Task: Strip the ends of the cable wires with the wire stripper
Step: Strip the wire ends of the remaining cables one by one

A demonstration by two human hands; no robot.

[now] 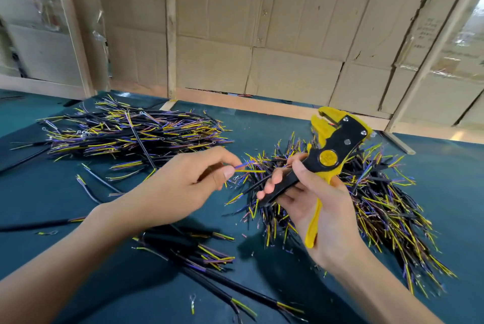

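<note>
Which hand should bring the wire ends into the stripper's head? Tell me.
Left. The left hand already pinches the wire ends, while the right hand grips the wire stripper, head up.

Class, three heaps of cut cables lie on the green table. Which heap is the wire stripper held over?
The right-hand heap: the right hand grips the wire stripper above it. The far-left heap and the near heap lie apart.

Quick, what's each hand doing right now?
Left hand: pinching the purple and yellow wires of a cable end.
Right hand: gripping the yellow and black wire stripper by its handles.
</note>
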